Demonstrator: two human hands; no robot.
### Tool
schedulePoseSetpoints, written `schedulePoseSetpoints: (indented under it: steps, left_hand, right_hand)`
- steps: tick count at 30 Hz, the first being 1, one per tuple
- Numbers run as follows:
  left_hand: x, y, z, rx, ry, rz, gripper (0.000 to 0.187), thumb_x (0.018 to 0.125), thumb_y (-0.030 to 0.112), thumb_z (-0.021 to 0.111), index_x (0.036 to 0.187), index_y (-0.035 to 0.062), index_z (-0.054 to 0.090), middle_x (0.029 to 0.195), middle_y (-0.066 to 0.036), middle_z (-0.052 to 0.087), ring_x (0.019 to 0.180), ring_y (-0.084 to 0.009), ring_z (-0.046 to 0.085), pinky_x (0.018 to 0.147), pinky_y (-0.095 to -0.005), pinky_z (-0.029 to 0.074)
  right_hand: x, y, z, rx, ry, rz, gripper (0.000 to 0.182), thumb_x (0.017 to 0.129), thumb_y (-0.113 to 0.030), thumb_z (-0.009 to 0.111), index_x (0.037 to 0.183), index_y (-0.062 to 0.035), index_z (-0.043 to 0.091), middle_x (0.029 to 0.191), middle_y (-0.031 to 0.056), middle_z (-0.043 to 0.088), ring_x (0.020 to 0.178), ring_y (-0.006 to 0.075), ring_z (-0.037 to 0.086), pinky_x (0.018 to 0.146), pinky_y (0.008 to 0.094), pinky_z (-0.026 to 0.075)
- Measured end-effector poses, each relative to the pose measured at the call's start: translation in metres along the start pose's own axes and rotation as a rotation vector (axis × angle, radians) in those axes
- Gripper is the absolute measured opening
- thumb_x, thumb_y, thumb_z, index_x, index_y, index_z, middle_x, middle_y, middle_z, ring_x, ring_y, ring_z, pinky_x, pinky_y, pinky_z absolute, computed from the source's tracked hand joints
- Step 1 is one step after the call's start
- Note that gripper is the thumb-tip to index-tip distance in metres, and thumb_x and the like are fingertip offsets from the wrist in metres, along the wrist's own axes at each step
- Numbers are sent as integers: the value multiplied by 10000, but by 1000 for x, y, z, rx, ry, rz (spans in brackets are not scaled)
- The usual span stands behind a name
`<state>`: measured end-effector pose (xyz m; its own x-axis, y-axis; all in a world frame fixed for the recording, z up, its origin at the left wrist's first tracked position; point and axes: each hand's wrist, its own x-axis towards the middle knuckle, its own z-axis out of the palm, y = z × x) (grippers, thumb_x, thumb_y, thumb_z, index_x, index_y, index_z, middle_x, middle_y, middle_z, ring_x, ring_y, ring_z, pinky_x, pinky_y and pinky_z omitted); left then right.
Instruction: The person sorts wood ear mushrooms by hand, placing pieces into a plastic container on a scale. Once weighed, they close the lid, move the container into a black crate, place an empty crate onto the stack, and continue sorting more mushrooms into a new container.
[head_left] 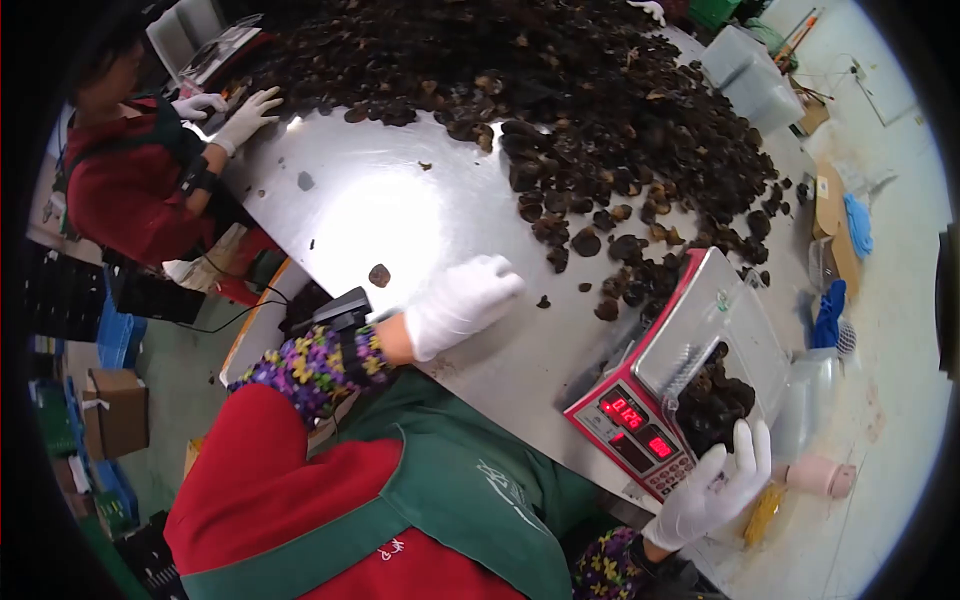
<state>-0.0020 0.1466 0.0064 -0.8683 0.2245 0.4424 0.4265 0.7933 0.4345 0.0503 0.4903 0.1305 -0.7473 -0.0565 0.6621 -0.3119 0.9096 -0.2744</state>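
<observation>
My left hand (465,305), in a white glove, is held over the metal table with its fingers curled in. Whatever it may hold is hidden. At the lower right, my gloved right hand (712,490) has thumb and fingers apart, by the near edge of a clear plastic tray (678,408). Dark brown mushroom-like pieces (715,400) lie in that tray. It rests on the plate of a red and white digital scale (625,430), whose lit display seems to read 0.126. A single brown piece (379,275) lies left of my left hand.
A large heap of dark pieces (520,70) covers the back of the metal table (330,220). At the left, a person in red (130,200) works with gloved hands. Clear plastic boxes (755,80), a blue cloth (828,315) and a pink roll (820,477) are on the right.
</observation>
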Motion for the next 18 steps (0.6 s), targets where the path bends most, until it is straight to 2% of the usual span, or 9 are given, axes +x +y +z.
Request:
schedulePoseSetpoints:
  steps: [2,4,6,8,10,13,16,17,18]
  left_hand:
    - [-21,-4,-33,-117,165,-202,167,872,101,666,1032,77,626,921,-118,594,833,-298,623,730,-398,523]
    - [-45,-20,-62,20,265,-361,257,853,92,700,1101,71,637,910,-122,593,815,-309,616,745,-397,515]
    - [-75,-37,-79,194,147,-482,271,846,97,707,1109,81,645,912,-125,584,831,-314,612,764,-397,518]
    - [-98,-51,-83,172,1,-434,251,822,62,710,1067,92,665,971,-127,623,830,-314,656,763,-388,538]
    - [-102,-54,-80,97,24,-490,145,834,88,702,977,91,681,903,-136,609,869,-324,651,770,-396,535]
    - [-85,-49,-74,111,31,-443,139,812,62,724,940,70,672,873,-108,614,777,-286,649,717,-376,529]
    - [-21,22,-72,-172,142,-352,206,784,-52,738,954,40,666,889,-82,597,774,-203,631,695,-301,508]
    - [4,48,-68,-319,207,-232,179,822,-22,696,986,48,677,899,-122,620,805,-259,645,719,-344,517]
    - [25,77,-65,-390,151,-202,180,829,1,707,994,68,681,951,-129,624,855,-283,647,730,-356,524]
  right_hand:
    - [-14,10,-5,53,58,43,246,1026,-114,561,1206,37,635,1326,195,583,1211,336,569,1023,418,457]
    - [-20,17,-14,35,54,39,257,1067,-145,514,1200,45,626,1301,198,591,1197,335,579,1026,412,461]
    - [-23,21,-18,-23,44,38,263,1070,-152,510,1203,43,626,1283,200,600,1182,330,588,1020,407,465]
    - [-20,24,-13,1,65,12,241,1056,-125,529,1190,46,633,1264,195,610,1165,319,597,1017,400,467]
    - [-20,22,-5,123,85,88,219,1037,-100,551,1170,47,644,1248,186,618,1157,312,599,1013,399,469]
    - [-21,22,-2,158,114,73,210,1014,-94,577,1155,36,661,1217,167,633,1141,309,601,992,397,477]
    - [-24,20,-2,171,117,92,213,1011,-105,579,1154,28,664,1215,161,635,1142,308,600,978,397,480]
    - [-24,20,-2,174,102,99,214,1010,-112,580,1153,23,664,1213,159,635,1143,310,599,971,399,480]
    - [-25,21,-3,172,108,95,214,1010,-112,580,1153,23,664,1213,159,635,1143,310,599,971,399,480]
